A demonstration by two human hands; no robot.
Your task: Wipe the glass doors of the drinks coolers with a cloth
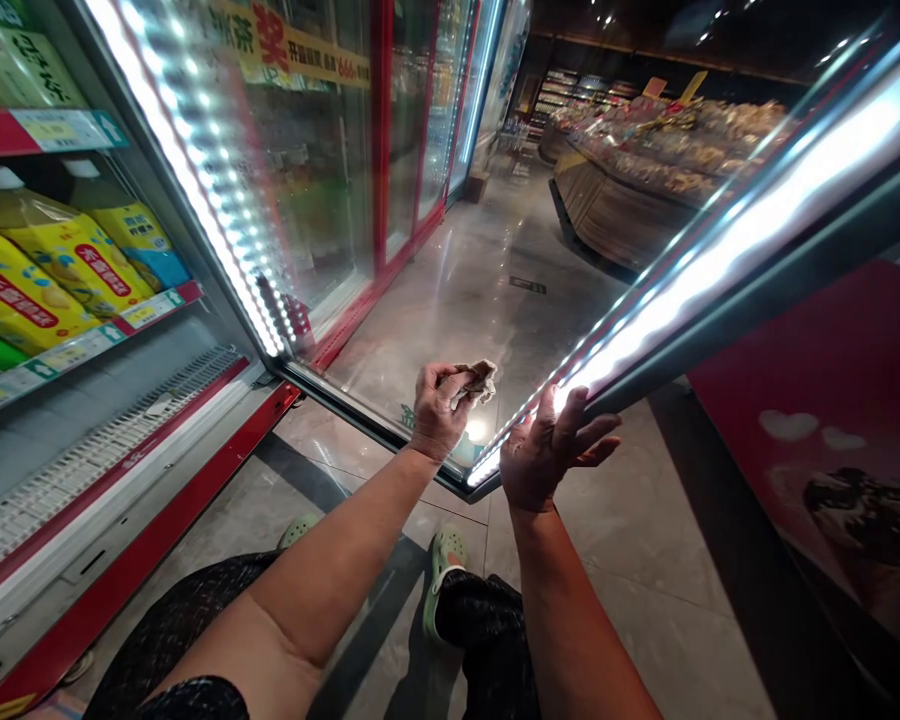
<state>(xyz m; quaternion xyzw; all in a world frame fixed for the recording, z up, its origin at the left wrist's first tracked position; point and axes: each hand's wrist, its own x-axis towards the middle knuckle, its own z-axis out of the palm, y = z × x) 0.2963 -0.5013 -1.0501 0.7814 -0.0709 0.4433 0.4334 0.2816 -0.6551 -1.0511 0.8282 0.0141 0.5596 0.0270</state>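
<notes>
A crumpled greyish cloth (pixel 483 381) is gripped in my left hand (pixel 441 408), up against the lower part of a glass cooler door (pixel 390 330). The door stands swung out from the cooler, with bright light strips along its sides. My right hand (pixel 544 450) rests on the door's lit outer edge (pixel 645 310), its fingers spread and partly over the frame. Both forearms reach forward from the bottom of the view.
On the left, cooler shelves hold yellow-labelled drink bottles (pixel 22 280) above a white vent grille (pixel 112 450). More red-framed cooler doors (pixel 382 140) run ahead. A bulk display (pixel 630 190) stands beyond the door, and a red panel (pixel 817 400) is at right.
</notes>
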